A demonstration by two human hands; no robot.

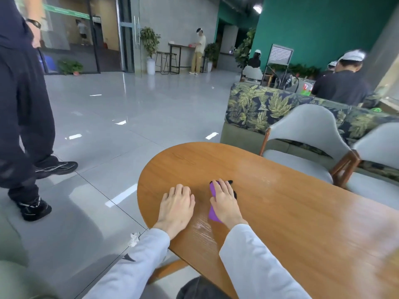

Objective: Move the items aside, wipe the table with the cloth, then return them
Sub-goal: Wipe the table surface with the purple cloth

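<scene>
surface: rounded-end orange-brown wood-grain table (280, 212) | on it: purple cloth (212, 209) under right hand (224, 201); left hand (177, 205) flat beside it

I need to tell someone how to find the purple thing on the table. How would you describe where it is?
Start at the rounded end of the wooden table, near its left edge. Two hands lie there side by side; the purple object is under the right hand, showing along that hand's left side. It is the only brightly coloured thing on the wood; the left hand rests on bare table.
</scene>
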